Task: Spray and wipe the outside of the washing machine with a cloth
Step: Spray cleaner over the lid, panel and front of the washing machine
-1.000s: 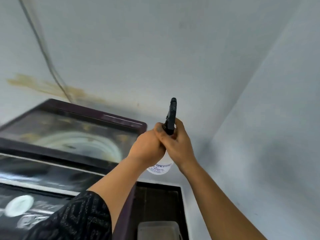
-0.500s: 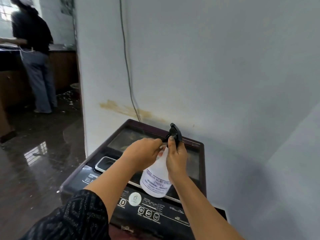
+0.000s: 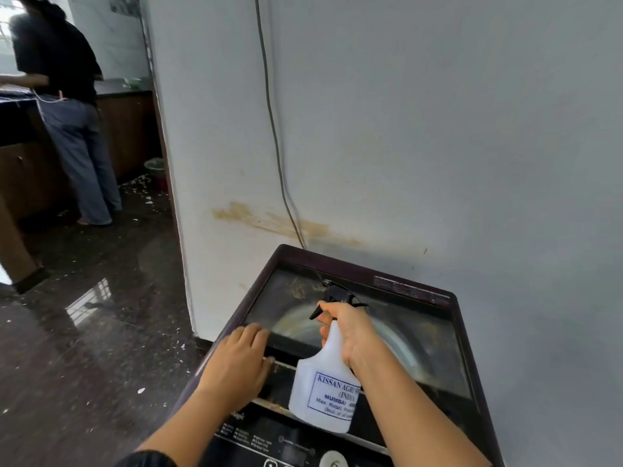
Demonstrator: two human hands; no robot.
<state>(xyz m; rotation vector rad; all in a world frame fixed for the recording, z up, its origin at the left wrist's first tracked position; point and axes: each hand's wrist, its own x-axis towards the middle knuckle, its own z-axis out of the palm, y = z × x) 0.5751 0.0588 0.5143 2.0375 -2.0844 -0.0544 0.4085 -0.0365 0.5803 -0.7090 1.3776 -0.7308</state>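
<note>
Right hand (image 3: 350, 332) grips the spray bottle (image 3: 323, 385) above the washing machine (image 3: 421, 298) lid, left hand (image 3: 239, 362) resting flat, fingers loose.

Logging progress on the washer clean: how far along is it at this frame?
Early. Done: the spray bottle is picked up, held by its neck in the right hand, nozzle aimed over the washing machine lid. In hand: spraying looks about to start; the left hand rests flat on the lid's front edge. Left: the wiping; no cloth is in view, and the glass lid looks smeared.
</note>
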